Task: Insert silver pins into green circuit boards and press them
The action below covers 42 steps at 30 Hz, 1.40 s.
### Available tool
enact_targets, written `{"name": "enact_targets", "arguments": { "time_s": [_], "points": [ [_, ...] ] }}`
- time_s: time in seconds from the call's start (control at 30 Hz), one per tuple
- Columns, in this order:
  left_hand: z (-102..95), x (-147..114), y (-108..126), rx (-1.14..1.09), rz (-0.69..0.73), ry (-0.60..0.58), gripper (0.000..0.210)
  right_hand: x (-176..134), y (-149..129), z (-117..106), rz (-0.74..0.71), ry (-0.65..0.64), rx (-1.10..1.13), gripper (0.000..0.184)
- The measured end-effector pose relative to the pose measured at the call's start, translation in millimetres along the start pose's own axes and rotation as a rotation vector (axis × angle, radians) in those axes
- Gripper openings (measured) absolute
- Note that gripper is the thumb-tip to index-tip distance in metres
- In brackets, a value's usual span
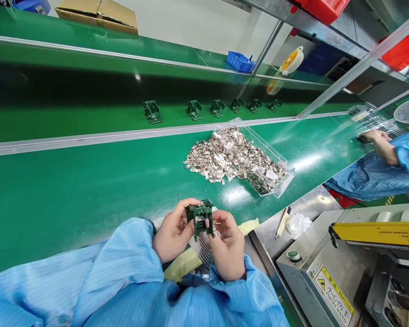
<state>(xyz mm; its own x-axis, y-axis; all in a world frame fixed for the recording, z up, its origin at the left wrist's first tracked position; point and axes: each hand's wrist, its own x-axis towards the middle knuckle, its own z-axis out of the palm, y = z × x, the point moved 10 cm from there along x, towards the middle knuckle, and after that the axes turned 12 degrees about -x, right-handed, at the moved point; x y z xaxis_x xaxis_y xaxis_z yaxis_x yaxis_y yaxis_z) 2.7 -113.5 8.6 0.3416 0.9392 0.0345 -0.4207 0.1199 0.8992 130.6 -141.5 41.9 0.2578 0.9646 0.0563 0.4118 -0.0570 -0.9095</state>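
Between both hands, low over the near edge of the green bench, is a dark green plastic frame point(202, 215) with an opening through its middle. My left hand point(175, 229) is closed on its left side, thumb in front and forefinger along the top. My right hand point(226, 240) grips the right side, thumb up against the front. Whether a small metal piece sits in the fingers is too small to tell. Beyond the hands, a heap of small silvery metal pieces point(207, 159) spills from a clear plastic tray point(282, 184) lying on the bench.
Several similar green frames point(152, 112) stand in a row along the back ledge. To the right are a metal machine point(313, 263) with a warning label, a cutter knife point(282, 222) and crumpled white tissue point(298, 225). A co-worker's hand point(376, 135) works farther right.
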Motion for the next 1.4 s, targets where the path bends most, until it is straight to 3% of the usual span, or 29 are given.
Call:
{"name": "enact_targets", "arguments": {
  "time_s": [0.13,0.33,0.5,0.8,1.2,1.4],
  "points": [
    [-1.4,0,-1,0.033,-0.011,0.019,0.032,2,8,9,0.103,-0.042,0.203,0.013],
    [-6.2,-3,-3,0.024,-0.048,0.066,0.034,3,8,10,0.129,-0.046,0.283,0.016],
    [-6.9,-4,0,0.001,-0.019,0.084,0.035,-1,4,8,0.112,-0.045,0.281,0.014],
    [10.0,-9,10,0.112,0.057,-0.044,0.027,-10,10,3,0.123,0.023,0.297,0.013],
    [11.9,-15,10,0.138,-0.01,0.002,0.032,-19,2,0,0.146,0.119,0.33,0.018],
    [20.8,-22,11,0.146,-0.031,-0.026,0.031,-31,15,0,0.218,0.116,0.381,0.023]
  ]
}}
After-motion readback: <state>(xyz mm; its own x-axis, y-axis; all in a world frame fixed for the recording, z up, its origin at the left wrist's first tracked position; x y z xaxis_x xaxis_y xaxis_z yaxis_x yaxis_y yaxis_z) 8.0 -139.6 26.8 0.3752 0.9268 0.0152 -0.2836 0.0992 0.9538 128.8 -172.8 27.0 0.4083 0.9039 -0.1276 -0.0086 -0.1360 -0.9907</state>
